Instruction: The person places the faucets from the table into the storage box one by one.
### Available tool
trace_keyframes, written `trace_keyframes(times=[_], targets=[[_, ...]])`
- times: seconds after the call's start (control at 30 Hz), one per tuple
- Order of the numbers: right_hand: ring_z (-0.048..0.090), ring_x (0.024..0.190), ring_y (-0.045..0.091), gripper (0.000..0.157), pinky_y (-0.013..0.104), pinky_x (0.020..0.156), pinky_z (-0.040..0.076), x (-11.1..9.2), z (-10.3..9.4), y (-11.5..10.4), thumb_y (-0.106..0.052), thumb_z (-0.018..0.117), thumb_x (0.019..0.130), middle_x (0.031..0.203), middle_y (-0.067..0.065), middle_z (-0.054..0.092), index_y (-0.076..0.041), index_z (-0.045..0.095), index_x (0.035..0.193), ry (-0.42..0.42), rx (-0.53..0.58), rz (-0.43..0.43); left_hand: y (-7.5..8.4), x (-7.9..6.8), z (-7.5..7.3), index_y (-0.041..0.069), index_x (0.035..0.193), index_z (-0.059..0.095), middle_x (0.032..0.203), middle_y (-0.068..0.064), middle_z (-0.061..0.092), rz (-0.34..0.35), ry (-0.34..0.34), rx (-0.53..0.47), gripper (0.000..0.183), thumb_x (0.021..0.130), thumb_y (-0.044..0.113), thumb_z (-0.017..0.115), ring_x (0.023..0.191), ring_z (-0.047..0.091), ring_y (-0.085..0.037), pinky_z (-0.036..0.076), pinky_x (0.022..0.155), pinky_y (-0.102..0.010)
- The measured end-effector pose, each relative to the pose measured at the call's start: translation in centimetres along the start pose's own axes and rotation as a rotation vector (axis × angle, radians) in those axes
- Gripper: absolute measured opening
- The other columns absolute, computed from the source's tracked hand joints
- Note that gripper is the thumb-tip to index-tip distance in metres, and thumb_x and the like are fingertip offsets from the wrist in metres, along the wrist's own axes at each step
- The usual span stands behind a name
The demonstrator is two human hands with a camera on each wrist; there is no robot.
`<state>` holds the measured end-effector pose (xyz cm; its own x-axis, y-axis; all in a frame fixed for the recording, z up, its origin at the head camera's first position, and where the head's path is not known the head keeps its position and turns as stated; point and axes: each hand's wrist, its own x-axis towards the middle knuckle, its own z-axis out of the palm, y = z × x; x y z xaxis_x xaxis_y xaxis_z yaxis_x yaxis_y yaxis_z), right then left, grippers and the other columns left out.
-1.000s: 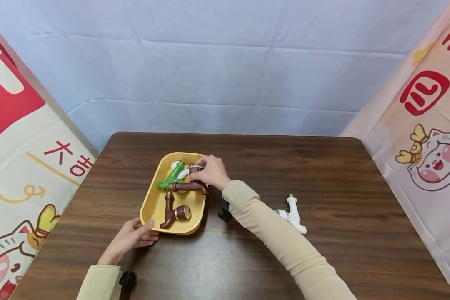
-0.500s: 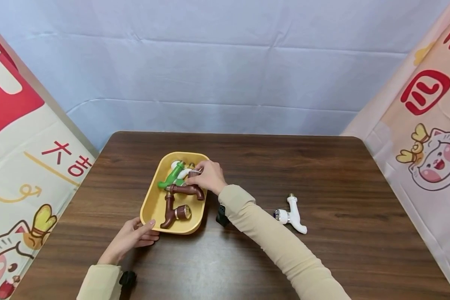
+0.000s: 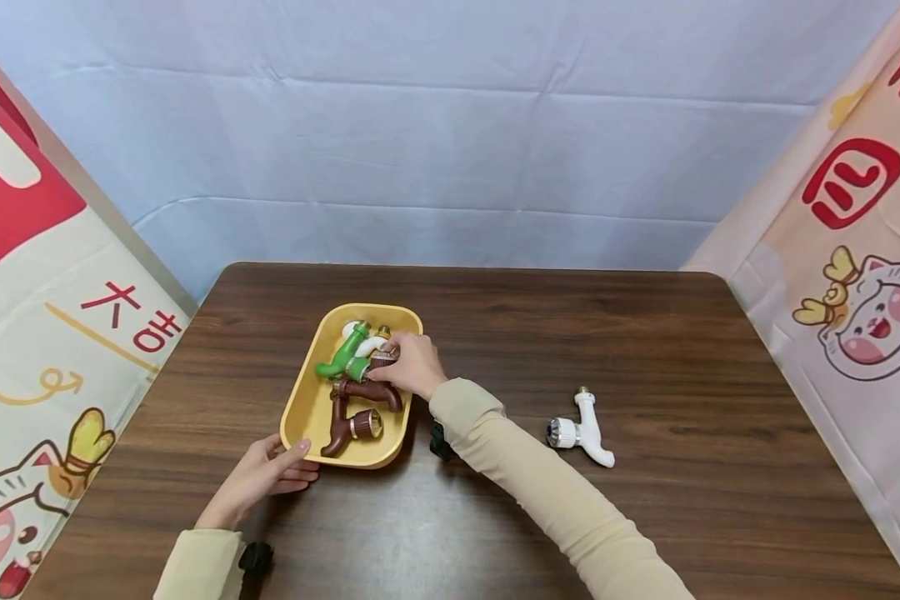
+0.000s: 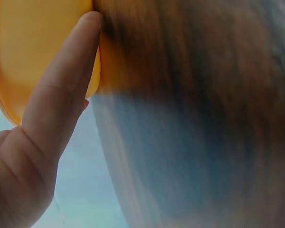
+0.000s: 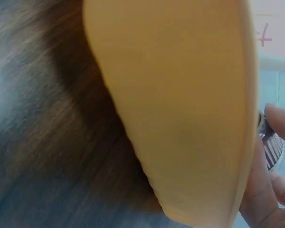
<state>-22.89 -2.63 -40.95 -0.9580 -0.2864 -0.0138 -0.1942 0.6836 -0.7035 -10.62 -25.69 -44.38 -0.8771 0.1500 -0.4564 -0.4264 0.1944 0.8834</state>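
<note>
A yellow tray (image 3: 300,408) holds several plastic taps. My right hand (image 3: 416,367) reaches over its right rim and pinches the ribbed knob of a brown tap (image 3: 375,392), low among the others. In the right wrist view that knob (image 5: 274,151) shows between thumb and finger, beyond the tray wall. Another brown tap (image 3: 337,427) lies nearer me in the tray. A green tap (image 3: 342,354) lies toward the back, partly over a white one (image 3: 372,345). My left hand (image 3: 258,475) holds the tray's near left corner, thumb on the rim, a finger along the outer wall (image 4: 42,38).
A white tap (image 3: 587,429) with a silver knob lies on the dark wooden table (image 3: 682,358), right of the tray. A pale cloth backdrop (image 3: 450,150) hangs behind the table, with printed cloths at both sides.
My right hand has moved slightly down and left with the brown tap, which now sits lower in the tray, close against the other brown one. My left hand has stayed put.
</note>
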Motion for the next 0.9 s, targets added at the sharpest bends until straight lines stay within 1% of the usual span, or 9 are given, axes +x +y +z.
trace_keyframes(times=[0.2,0.3,0.4,0.57,0.77,0.9], targets=[[0.055,0.098,0.025,0.033,0.033,0.080,0.047,-0.3,-0.1,-0.1,-0.025,0.074,0.075,0.100,0.005,0.064,-0.007,0.067,0.101,-0.033,-0.002,-0.036,0.0,-0.1,0.0,-0.015,0.124,0.031,0.094,-0.025,0.064,0.003,0.000,-0.005,0.050,0.097,0.024,0.046,0.084,0.065,-0.027,0.054,0.073,-0.037],[0.056,0.100,0.026,0.032,0.035,0.081,0.047,-0.3,-0.4,-0.2,-0.024,0.071,0.079,0.104,0.006,0.064,-0.007,0.067,0.105,-0.037,0.004,-0.043,0.0,-0.2,0.1,-0.015,0.124,0.031,0.094,-0.025,0.064,0.003,0.005,-0.008,0.051,0.096,0.025,0.047,0.084,0.065,-0.028,0.054,0.073,-0.037],[0.057,0.100,0.027,0.028,0.035,0.080,0.048,-0.4,-0.8,-0.2,-0.019,0.070,0.079,0.105,0.008,0.065,-0.007,0.067,0.104,-0.023,0.030,-0.045,0.1,-0.2,0.2,-0.015,0.123,0.031,0.094,-0.024,0.064,0.006,0.005,-0.007,0.051,0.096,0.025,0.048,0.084,0.065,-0.028,0.054,0.073,-0.037],[0.059,0.095,0.026,0.026,0.034,0.078,0.048,-0.6,-1.5,-0.1,-0.016,0.069,0.078,0.100,0.008,0.066,-0.006,0.068,0.102,0.003,0.060,-0.033,0.2,-0.3,0.1,-0.015,0.124,0.031,0.095,-0.025,0.064,0.000,0.005,-0.004,0.050,0.097,0.024,0.046,0.085,0.065,-0.028,0.054,0.073,-0.037],[0.061,0.087,0.020,0.026,0.028,0.071,0.049,-1.2,-2.1,-0.4,-0.017,0.070,0.079,0.093,0.007,0.066,-0.004,0.067,0.101,0.017,0.086,-0.037,0.2,-0.4,0.0,-0.015,0.124,0.031,0.096,-0.025,0.063,-0.002,0.001,-0.002,0.051,0.096,0.025,0.047,0.086,0.064,-0.028,0.053,0.074,-0.038],[0.061,0.083,0.019,0.026,0.026,0.068,0.049,-1.6,-2.5,-0.6,-0.016,0.069,0.079,0.089,0.006,0.067,-0.004,0.067,0.101,0.025,0.110,-0.048,0.3,-0.5,0.1,-0.015,0.124,0.031,0.095,-0.024,0.063,-0.003,0.002,-0.003,0.052,0.096,0.025,0.047,0.086,0.064,-0.028,0.053,0.074,-0.038]])
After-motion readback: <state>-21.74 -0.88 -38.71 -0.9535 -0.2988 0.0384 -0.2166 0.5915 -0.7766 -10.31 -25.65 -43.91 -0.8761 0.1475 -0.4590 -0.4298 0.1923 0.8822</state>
